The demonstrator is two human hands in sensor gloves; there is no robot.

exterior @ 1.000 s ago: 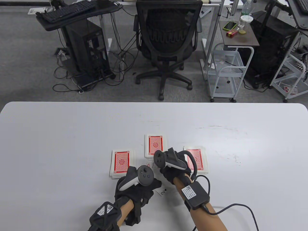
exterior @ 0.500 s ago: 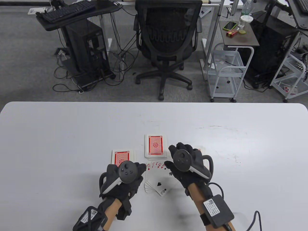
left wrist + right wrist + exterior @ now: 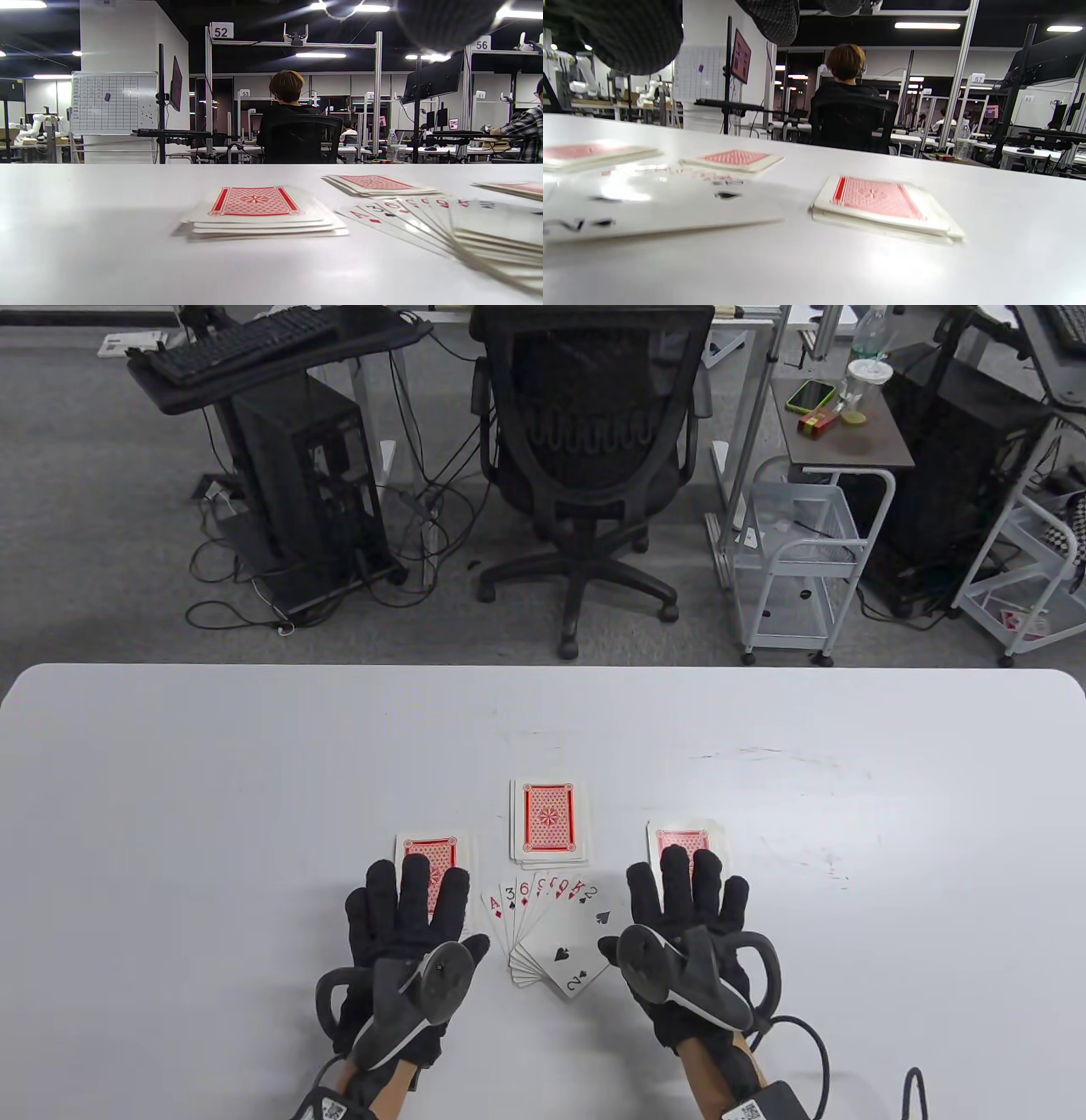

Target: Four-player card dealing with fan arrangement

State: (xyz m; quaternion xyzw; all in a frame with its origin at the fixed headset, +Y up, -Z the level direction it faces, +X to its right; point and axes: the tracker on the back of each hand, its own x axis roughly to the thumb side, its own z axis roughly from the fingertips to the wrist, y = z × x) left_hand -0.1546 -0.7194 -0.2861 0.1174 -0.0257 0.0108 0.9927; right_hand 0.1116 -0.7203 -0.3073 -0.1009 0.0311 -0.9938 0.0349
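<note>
A fan of face-up cards (image 3: pixel 551 933) lies near the table's front, a black two on top. It also shows in the left wrist view (image 3: pixel 424 216) and right wrist view (image 3: pixel 649 212). Three face-down red-backed piles sit around it: left pile (image 3: pixel 428 861) (image 3: pixel 254 207), centre pile (image 3: pixel 549 821), right pile (image 3: pixel 685 841) (image 3: pixel 882 203). My left hand (image 3: pixel 407 908) is palm down with straight, spread fingers that reach over the left pile's near end. Likewise my right hand (image 3: pixel 687 899) is spread over the right pile's near end. Neither hand holds anything.
The white table (image 3: pixel 212 780) stretches wide to both sides and to the back. A black office chair (image 3: pixel 594 432) and a white cart (image 3: pixel 797 551) stand beyond its far edge. A seated person (image 3: pixel 288 110) faces away behind the chair.
Both hands came off the fan, moved apart and back towards me, and flattened palm down with fingers spread. The fan lies uncovered and is spread wider to the left.
</note>
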